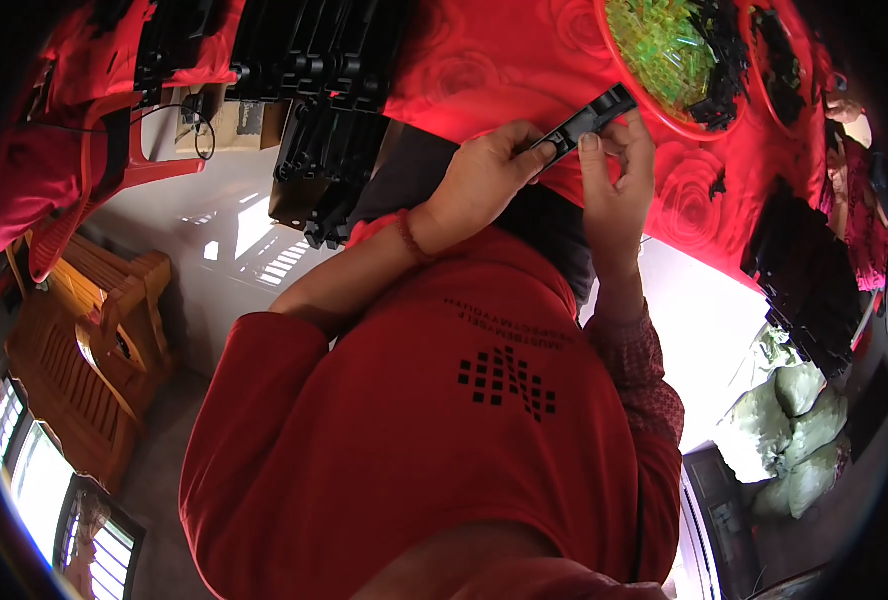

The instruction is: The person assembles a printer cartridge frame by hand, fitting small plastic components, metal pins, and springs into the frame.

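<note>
Red cloth with a rose pattern covers the table (484, 70), the biggest thing here, and long black plastic strips are stacked in a pile (314, 110) at its left end, with another black stack (804, 280) off to the right. Next in size is a red bowl (632, 70) on the cloth, full of small green and black bits. Smallest is the black plastic strip (586, 122), held up in the air just in front of the bowl, above the table edge. Both arms reach forward with elbows bent (the red sleeves are pushed up a little). The left hand (479, 180) is closed around the near end of the strip, fingers curled over it and thumb under. The right hand (619, 175) stands upright, its fingertips pinching the strip near the middle. To do this well, I think the left hand should hold the strip steady while the right fingers press gently and straight, so the thin piece does not bend or slip.
</note>
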The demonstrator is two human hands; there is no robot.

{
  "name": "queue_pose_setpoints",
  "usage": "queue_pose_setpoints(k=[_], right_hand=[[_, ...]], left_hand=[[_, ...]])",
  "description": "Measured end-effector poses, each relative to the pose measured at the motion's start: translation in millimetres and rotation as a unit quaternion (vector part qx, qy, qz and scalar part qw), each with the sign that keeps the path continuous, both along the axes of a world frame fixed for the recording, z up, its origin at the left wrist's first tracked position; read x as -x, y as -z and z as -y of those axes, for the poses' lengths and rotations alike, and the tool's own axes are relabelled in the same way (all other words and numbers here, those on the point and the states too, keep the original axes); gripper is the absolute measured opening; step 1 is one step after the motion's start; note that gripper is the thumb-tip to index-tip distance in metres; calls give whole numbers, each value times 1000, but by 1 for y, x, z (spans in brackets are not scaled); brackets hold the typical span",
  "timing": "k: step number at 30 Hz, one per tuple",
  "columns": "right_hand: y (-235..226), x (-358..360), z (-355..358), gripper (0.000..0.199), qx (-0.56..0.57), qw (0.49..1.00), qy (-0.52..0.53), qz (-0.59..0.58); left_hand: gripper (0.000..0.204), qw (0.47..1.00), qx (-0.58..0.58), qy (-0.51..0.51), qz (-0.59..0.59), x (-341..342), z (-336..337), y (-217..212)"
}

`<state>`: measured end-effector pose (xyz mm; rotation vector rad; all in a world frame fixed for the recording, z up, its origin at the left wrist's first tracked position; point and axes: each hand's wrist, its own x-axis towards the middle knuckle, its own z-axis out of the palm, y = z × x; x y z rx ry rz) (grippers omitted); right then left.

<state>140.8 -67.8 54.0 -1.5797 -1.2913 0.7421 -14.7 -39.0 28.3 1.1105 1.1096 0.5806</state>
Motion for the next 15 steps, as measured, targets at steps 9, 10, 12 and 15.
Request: queue_pose_setpoints(k=[9,10,12,15], right_hand=[[-3,10,5,43,-60,997,28,37],[-3,11,5,43,-58,997,27,37],[-2,13,5,40,-70,997,36,-19],[0,13,6,40,-59,997,41,-6]], left_hand=[[21,992,63,-29,103,2,4,-11],[20,994,64,-30,88,2,4,-12],[20,992,64,-20,111,5,2,-8],[19,985,62,-23,159,4,1,-8]])
